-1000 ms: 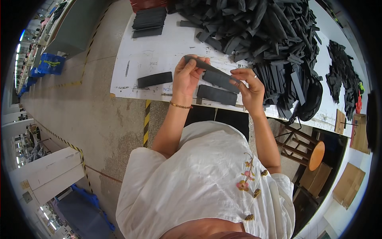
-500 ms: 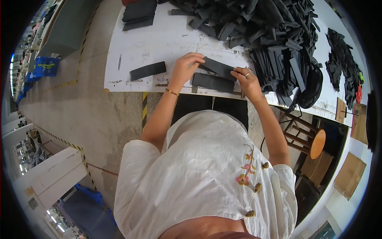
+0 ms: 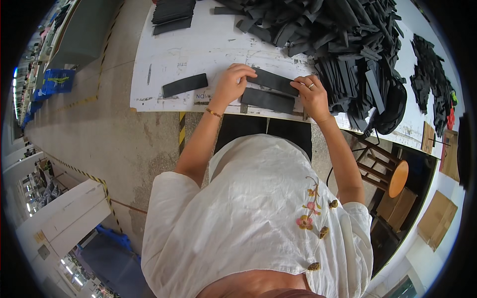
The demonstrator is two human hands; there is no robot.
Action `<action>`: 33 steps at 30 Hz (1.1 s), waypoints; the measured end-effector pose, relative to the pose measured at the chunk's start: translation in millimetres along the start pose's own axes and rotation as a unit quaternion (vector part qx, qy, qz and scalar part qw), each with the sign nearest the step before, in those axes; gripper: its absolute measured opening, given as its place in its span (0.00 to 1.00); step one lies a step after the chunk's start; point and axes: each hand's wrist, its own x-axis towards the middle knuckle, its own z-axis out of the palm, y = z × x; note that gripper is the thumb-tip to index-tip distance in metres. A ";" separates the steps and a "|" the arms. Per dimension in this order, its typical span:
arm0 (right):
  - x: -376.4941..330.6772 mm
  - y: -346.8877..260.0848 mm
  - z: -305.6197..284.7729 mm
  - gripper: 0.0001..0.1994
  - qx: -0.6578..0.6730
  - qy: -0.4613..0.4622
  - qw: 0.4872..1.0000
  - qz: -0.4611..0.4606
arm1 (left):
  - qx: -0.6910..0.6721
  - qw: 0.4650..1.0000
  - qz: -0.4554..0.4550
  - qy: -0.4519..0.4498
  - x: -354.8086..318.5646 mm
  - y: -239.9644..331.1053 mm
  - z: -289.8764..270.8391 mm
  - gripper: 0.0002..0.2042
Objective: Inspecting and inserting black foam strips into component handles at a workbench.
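Note:
A dark grey fabric strip (image 3: 273,81) is stretched between my two hands over the white table. My left hand (image 3: 235,83) pinches its left end, and my right hand (image 3: 311,94) pinches its right end. Just nearer to me, a second fabric strip (image 3: 269,100) lies flat by the table's front edge. Left of my left hand rests a single dark strip (image 3: 185,85), slightly tilted. Close by on the right of my right hand, several strips are lined up in a row (image 3: 338,82).
A large heap of dark strips (image 3: 318,25) covers the back of the table (image 3: 164,57). A neat stack (image 3: 173,17) stands at the far left. A black bag (image 3: 392,109) hangs at the right edge, above a wooden stool (image 3: 397,179). More dark pieces (image 3: 427,79) lie farther right.
The strip between my hands now lies straighter, and the gap that showed beneath it is no longer seen. My right hand has shifted slightly right and up.

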 end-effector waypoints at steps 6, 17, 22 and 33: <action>-11.8 1.8 2.0 0.18 -0.034 -0.058 0.998 0.016 | 0.116 0.990 0.067 -0.051 2.0 13.9 -2.5 0.05; -15.9 44.5 -70.4 0.04 -0.106 0.114 0.941 0.300 | -0.087 0.958 -0.154 0.225 128.0 -46.4 4.7 0.06; -8.6 57.9 -60.2 0.08 -0.204 0.087 0.927 0.302 | 0.247 0.946 -0.054 0.203 160.0 -67.7 26.1 0.12; -6.9 78.1 -46.7 0.05 -0.453 -0.106 0.867 0.178 | -0.010 0.957 -0.264 0.120 112.3 -59.9 -1.0 0.17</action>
